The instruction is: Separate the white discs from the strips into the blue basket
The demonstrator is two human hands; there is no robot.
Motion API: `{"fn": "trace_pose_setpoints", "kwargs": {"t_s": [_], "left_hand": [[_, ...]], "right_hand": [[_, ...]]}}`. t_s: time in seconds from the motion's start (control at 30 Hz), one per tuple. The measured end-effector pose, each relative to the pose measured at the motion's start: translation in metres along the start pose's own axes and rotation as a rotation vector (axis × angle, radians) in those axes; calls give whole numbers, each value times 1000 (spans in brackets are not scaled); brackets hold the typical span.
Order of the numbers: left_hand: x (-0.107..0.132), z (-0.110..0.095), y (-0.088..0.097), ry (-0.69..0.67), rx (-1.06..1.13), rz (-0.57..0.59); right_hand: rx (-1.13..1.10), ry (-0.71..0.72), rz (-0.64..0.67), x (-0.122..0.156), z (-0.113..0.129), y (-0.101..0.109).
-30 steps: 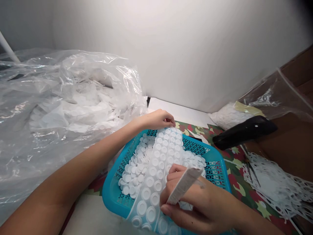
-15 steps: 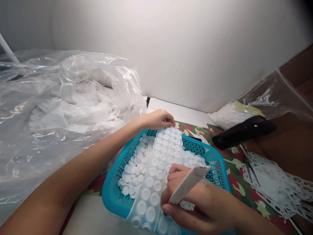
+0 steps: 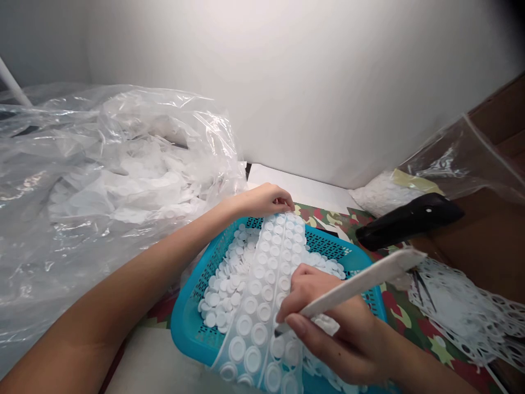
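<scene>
Stiff white strip (image 3: 361,284) sits in the right hand's (image 3: 332,328) narrow grip; the left grip (image 3: 264,200) pinches disc-studded translucent film (image 3: 256,312).

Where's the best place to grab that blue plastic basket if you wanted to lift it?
I'd take the bare left rim of the blue plastic basket, coming in from the left. That wall looks uncovered and its edge is easy to hook, whereas the strip of white discs drapes over the near edge and the right hand works above the right side.
</scene>
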State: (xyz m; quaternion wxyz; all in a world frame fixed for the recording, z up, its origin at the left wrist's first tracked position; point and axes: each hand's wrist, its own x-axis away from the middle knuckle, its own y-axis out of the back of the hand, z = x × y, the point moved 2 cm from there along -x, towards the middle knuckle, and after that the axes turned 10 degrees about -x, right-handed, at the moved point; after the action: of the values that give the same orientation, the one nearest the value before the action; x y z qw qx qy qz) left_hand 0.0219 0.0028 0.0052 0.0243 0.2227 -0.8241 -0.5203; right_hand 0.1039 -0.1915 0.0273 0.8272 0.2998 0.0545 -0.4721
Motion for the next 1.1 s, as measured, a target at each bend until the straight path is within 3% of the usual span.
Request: {"fn": "trace_pose_setpoints", "kwargs": {"t_s": [0.2, 0.53, 0.6, 0.8, 0.93, 1.1], "left_hand": [[0, -1, 0, -5, 5, -4], [1, -2, 0, 4, -4, 1], [1, -2, 0, 5, -3, 2], [0, -2, 0, 4, 3, 2], [0, -2, 0, 8, 1, 2], [1, -1, 0, 11, 1, 3]], "right_hand": [[-7, -103, -197, 0, -4, 5], [218, -234, 101, -6, -4, -1], [204, -230, 94, -6, -4, -1], [-34, -136, -87, -1, -3, 3], [-17, -140, -9, -2, -3, 1], [167, -143, 170, -9, -1, -2]]}}
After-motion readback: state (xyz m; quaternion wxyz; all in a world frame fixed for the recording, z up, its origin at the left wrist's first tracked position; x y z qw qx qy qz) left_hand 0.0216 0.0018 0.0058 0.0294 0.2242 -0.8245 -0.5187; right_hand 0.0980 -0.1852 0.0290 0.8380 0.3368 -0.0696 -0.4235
